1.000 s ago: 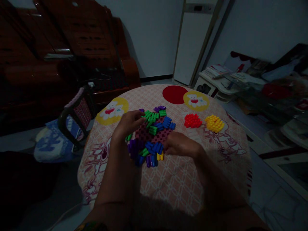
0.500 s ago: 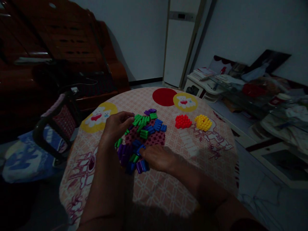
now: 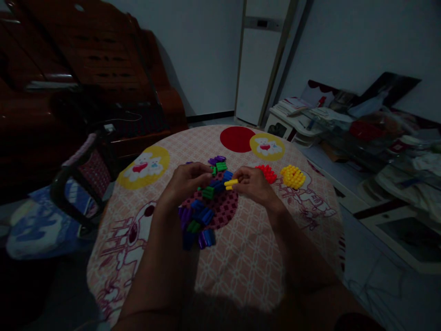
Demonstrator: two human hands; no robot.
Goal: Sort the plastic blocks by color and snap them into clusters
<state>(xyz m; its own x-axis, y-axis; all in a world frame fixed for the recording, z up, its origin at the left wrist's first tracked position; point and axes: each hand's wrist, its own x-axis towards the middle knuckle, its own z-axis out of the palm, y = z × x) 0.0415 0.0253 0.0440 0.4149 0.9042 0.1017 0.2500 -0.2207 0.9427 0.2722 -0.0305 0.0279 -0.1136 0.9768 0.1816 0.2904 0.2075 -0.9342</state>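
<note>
My right hand [image 3: 253, 185] pinches a small yellow toy block [image 3: 230, 185] with rod-like ridges, held above the right side of the block pile. My left hand [image 3: 188, 181] hovers over the pile's left side, thumb and forefinger curved with a small gap between them. Green blocks [image 3: 208, 192] lie close to its fingertips, some hidden behind the hand. Blue blocks [image 3: 206, 216], purple blocks [image 3: 185, 217] and more green ones are scattered nearer me. To the right sit a red cluster of joined blocks [image 3: 267, 174], partly behind my right hand, and a yellow cluster [image 3: 292, 177].
A patterned cloth covers the round table [image 3: 237, 262]. On the left stands a chair [image 3: 86, 177], with a wooden bench [image 3: 113, 69] behind it. A cluttered cabinet [image 3: 344, 124] lines the right wall, and a tall white unit [image 3: 258, 73] stands at the back.
My right hand has risen from the near blocks toward the upper right and now holds the yellow block. My left hand has shifted right over the green blocks.
</note>
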